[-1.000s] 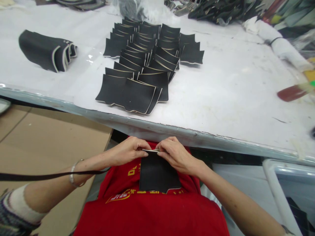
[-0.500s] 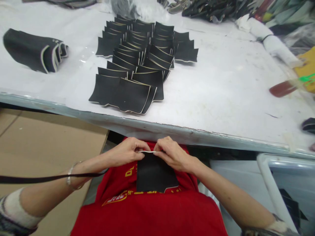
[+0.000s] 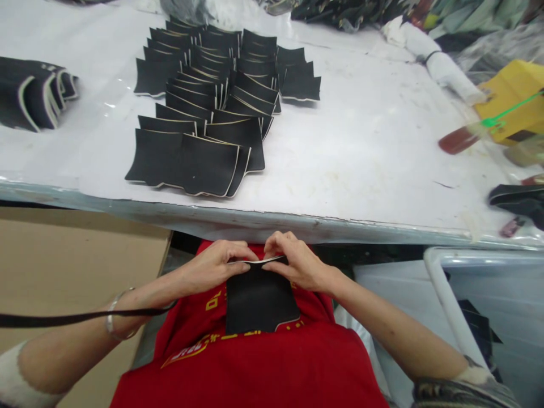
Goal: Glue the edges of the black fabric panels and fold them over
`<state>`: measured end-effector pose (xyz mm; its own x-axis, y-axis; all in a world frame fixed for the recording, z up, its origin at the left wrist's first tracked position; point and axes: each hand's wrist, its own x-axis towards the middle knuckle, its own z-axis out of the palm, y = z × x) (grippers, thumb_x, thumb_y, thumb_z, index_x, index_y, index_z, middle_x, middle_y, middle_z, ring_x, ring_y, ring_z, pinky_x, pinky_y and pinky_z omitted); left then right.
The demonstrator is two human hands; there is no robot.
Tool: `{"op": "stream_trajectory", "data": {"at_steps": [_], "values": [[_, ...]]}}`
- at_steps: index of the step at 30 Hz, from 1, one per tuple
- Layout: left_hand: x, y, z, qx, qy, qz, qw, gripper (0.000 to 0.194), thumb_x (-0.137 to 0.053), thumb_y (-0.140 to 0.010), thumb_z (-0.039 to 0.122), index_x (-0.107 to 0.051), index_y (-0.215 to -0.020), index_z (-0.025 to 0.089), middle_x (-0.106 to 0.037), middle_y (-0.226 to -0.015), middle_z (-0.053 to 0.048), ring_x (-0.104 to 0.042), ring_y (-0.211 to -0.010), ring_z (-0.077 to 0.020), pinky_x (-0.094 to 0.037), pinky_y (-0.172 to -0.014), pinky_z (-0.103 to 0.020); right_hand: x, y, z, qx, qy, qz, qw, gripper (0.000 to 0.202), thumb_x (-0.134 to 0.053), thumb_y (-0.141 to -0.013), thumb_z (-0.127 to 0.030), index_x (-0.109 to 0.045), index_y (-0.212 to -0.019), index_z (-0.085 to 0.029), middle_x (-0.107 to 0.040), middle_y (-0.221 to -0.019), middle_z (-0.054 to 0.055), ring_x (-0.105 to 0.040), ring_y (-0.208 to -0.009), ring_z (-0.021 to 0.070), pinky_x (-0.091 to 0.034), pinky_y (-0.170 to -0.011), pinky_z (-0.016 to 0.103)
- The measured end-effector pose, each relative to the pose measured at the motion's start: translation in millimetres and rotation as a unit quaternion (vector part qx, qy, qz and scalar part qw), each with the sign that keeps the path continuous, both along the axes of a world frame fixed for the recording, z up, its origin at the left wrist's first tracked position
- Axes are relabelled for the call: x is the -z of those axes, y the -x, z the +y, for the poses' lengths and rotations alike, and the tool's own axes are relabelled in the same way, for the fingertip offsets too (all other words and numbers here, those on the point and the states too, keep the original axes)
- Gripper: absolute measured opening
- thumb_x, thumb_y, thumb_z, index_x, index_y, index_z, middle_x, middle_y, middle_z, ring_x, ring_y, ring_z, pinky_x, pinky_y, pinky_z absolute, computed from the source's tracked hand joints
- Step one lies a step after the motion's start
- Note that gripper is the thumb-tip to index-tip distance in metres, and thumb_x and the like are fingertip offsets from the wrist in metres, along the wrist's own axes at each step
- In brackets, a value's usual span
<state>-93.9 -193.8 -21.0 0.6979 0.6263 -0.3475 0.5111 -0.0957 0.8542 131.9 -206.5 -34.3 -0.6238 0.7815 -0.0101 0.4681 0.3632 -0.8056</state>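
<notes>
A black leather-like piece (image 3: 261,300) with a pale edge hangs over my red apron (image 3: 250,368), below the table's front edge. My left hand (image 3: 223,262) pinches its top edge on the left, thumb in front and fingers behind. At the right part of the same edge, my right hand (image 3: 293,260) grips it likewise, close beside the left. Just beyond, many similar black pieces (image 3: 182,161) lie overlapped in rows on the white table. A bracelet (image 3: 111,317) circles my left wrist, and a dark strap runs across that forearm.
Folded black pieces (image 3: 32,96) lie at the table's left. On the right are a brush-like tool with a green part (image 3: 488,122), a yellow box (image 3: 512,96) and a white roll (image 3: 450,68). A white bin (image 3: 450,306) holding black scraps stands below right.
My view has shifted, so the table's things appear further left. Both hands still grip the piece's top edge; the right thumb and fingers now sit slightly differently along it.
</notes>
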Motion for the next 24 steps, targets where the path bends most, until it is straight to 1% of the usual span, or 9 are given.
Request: {"op": "stream_trajectory", "data": {"at_steps": [3, 6, 8, 10, 13, 15, 18, 21, 24], "values": [[0.3, 0.0, 1.0, 0.006, 0.004, 0.004, 1.000, 0.028, -0.051, -0.090, 0.030, -0.073, -0.103, 0.018, -0.065, -0.092, -0.003, -0.058, -0.086, -0.0165, -0.040, -0.078, -0.025, 1.1, -4.1, 1.0, -0.013, 0.007, -0.012, 1.000, 0.022, -0.071, -0.085, -0.016, -0.057, -0.101, -0.019, -0.070, -0.090, 0.001, -0.062, -0.086, 0.0168, -0.038, -0.087, 0.032], [-0.4, -0.1, 1.8, 0.007, 0.004, 0.009, 1.000, 0.028, -0.050, -0.090, 0.030, -0.073, -0.104, 0.019, -0.065, -0.092, -0.003, -0.059, -0.087, -0.0166, -0.040, -0.079, -0.025, 2.9, -6.6, 3.0, -0.009, 0.009, -0.031, 0.999, 0.021, -0.073, -0.084, -0.020, -0.063, -0.102, -0.019, -0.072, -0.088, 0.002, -0.063, -0.086, 0.0177, -0.040, -0.085, 0.031], [-0.6, -0.1, 2.7, 0.007, 0.002, 0.012, 1.000, 0.027, -0.051, -0.090, 0.029, -0.073, -0.102, 0.019, -0.066, -0.091, -0.002, -0.059, -0.087, -0.0163, -0.040, -0.079, -0.024, 3.4, -7.4, 4.2, -0.003, 0.015, -0.029, 0.999, 0.018, -0.074, -0.083, -0.021, -0.067, -0.099, -0.018, -0.073, -0.088, 0.002, -0.064, -0.085, 0.0178, -0.041, -0.082, 0.029], [0.1, -0.7, 3.9, 0.006, -0.003, 0.020, 1.000, 0.026, -0.053, -0.089, 0.030, -0.073, -0.101, 0.018, -0.067, -0.091, -0.002, -0.059, -0.085, -0.0160, -0.040, -0.078, -0.024, 3.4, -7.3, 5.1, 0.001, 0.028, -0.018, 0.999, 0.011, -0.073, -0.083, -0.020, -0.070, -0.094, -0.018, -0.074, -0.088, 0.003, -0.065, -0.084, 0.0175, -0.043, -0.079, 0.027], [1.7, -4.1, 4.8, -0.007, -0.009, 0.042, 0.999, 0.023, -0.058, -0.087, 0.032, -0.074, -0.093, 0.017, -0.067, -0.086, -0.002, -0.059, -0.079, -0.0152, -0.039, -0.071, -0.023, 3.0, -5.3, 5.9, 0.004, 0.059, 0.009, 0.998, 0.005, -0.072, -0.084, -0.019, -0.073, -0.089, -0.017, -0.075, -0.085, 0.002, -0.067, -0.080, 0.0168, -0.044, -0.074, 0.024], [2.2, -8.0, 4.6, -0.019, -0.008, 0.048, 0.999, 0.023, -0.058, -0.086, 0.034, -0.074, -0.087, 0.016, -0.067, -0.081, -0.002, -0.058, -0.074, -0.0145, -0.038, -0.068, -0.023, 2.8, -3.9, 6.1, 0.011, 0.082, 0.026, 0.996, 0.005, -0.072, -0.083, -0.017, -0.073, -0.087, -0.015, -0.075, -0.082, 0.002, -0.068, -0.076, 0.0161, -0.044, -0.070, 0.023], [2.7, -12.8, 3.7, -0.028, -0.009, 0.029, 0.999, 0.025, -0.057, -0.087, 0.034, -0.073, -0.082, 0.015, -0.067, -0.078, -0.001, -0.057, -0.073, -0.0137, -0.038, -0.066, -0.022, 3.2, -5.4, 6.3, 0.025, 0.116, 0.048, 0.992, 0.005, -0.073, -0.082, -0.017, -0.074, -0.085, -0.014, -0.075, -0.078, 0.002, -0.068, -0.072, 0.0148, -0.044, -0.066, 0.021], [4.7, -12.5, 3.9, -0.035, 0.002, 0.013, 0.999, 0.026, -0.057, -0.087, 0.035, -0.072, -0.079, 0.015, -0.066, -0.076, -0.001, -0.057, -0.072, -0.0135, -0.038, -0.066, -0.022, 4.9, -14.0, 6.0, 0.038, 0.142, 0.060, 0.987, 0.007, -0.073, -0.082, -0.022, -0.074, -0.083, -0.015, -0.075, -0.077, 0.001, -0.067, -0.071, 0.0149, -0.044, -0.066, 0.022], [7.6, -8.7, 5.9, -0.039, 0.016, 0.016, 0.999, 0.026, -0.059, -0.086, 0.037, -0.071, -0.078, 0.015, -0.067, -0.074, -0.001, -0.057, -0.071, -0.0142, -0.039, -0.066, -0.022, 7.4, -25.1, 5.6, 0.060, 0.154, 0.057, 0.985, 0.010, -0.072, -0.083, -0.025, -0.074, -0.082, -0.015, -0.074, -0.075, 0.001, -0.065, -0.069, 0.0151, -0.044, -0.063, 0.023]]}}
